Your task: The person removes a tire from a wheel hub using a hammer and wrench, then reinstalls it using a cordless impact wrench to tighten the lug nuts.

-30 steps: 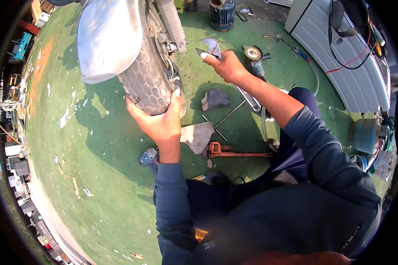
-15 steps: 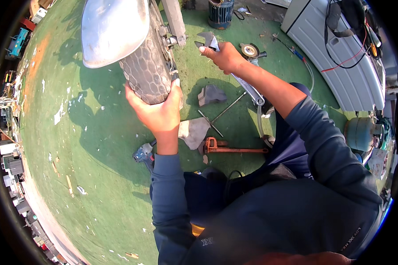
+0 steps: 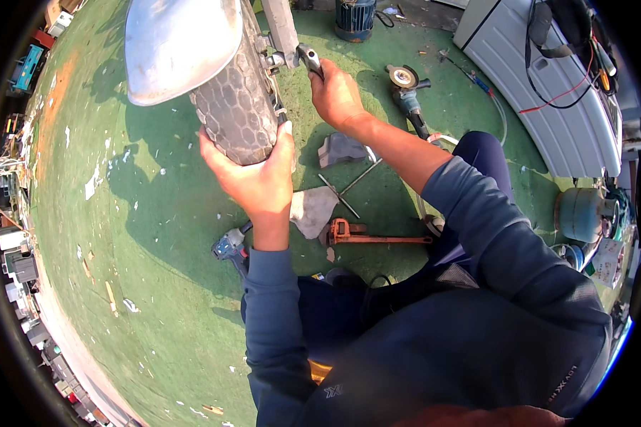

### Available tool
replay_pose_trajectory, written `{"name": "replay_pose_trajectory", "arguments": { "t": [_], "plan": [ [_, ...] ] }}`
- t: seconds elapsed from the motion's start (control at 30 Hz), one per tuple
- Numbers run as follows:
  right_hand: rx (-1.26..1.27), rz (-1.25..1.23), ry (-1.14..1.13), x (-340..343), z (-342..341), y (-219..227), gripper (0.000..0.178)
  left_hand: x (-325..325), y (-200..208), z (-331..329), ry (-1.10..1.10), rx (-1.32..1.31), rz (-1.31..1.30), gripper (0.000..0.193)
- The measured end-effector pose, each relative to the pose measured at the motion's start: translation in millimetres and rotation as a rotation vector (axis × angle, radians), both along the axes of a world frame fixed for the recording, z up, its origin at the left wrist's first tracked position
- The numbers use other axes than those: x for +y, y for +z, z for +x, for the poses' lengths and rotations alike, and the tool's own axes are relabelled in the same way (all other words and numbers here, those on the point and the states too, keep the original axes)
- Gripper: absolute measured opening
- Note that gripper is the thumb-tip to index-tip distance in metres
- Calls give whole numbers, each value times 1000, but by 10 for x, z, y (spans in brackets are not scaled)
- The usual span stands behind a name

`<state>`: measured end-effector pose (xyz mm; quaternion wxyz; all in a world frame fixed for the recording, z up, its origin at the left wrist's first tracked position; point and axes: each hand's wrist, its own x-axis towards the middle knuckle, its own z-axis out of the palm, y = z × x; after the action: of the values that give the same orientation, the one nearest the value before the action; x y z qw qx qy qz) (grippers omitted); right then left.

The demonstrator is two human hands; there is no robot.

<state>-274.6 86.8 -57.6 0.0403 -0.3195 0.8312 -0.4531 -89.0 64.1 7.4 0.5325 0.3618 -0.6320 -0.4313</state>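
My left hand (image 3: 256, 178) cups the lower end of a worn wheel tyre (image 3: 236, 117), thumb on one side and fingers on the other. A shiny metal mudguard (image 3: 181, 50) covers the tyre's upper left. In my closed right hand (image 3: 340, 98) is an adjustable wrench (image 3: 310, 58). Its head is at the axle end (image 3: 274, 60) beside a grey metal fork leg (image 3: 280, 30); whether the jaws sit around the nut I cannot tell. My hand and forearm hide most of the wrench handle.
On the green floor lie an orange pipe wrench (image 3: 377, 240), a cross-shaped metal rod tool (image 3: 350, 191), a grey stone block (image 3: 340, 149), a cordless power tool (image 3: 229, 245) and an angle grinder (image 3: 409, 96). A blue motor (image 3: 355, 21) stands beyond; a white panel (image 3: 548, 92) and gas cylinder (image 3: 578, 215) are right.
My right hand has moved left with the adjustable wrench, bringing its head from open air to the axle end. The angle grinder shows more fully now. My left hand keeps its grip on the tyre.
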Motion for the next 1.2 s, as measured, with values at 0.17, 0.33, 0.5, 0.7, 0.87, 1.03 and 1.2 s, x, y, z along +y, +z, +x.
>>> {"name": "replay_pose_trajectory", "arguments": {
  "t": [0.17,0.33,0.5,0.7,0.87,1.03,1.2],
  "plan": [
    [-23,-7,-119,-174,51,-165,22,22,32,-32,-3,53,60,107],
    [20,-64,-88,-151,56,-160,30,-24,-12,-16,24,18,9,108],
    [14,-32,-113,-178,71,-150,25,-34,-56,-22,27,27,1,108],
    [72,-52,-85,-188,77,-189,25,-15,-21,-11,52,-88,-68,102],
    [68,-19,-108,-180,64,-139,22,3,-8,-42,18,4,-56,101],
    [109,-17,-87,-158,62,-137,24,11,11,-43,23,-11,-67,101],
    [56,34,-75,-215,41,-166,28,-5,-1,-58,-11,35,-63,100]
  ]
}}
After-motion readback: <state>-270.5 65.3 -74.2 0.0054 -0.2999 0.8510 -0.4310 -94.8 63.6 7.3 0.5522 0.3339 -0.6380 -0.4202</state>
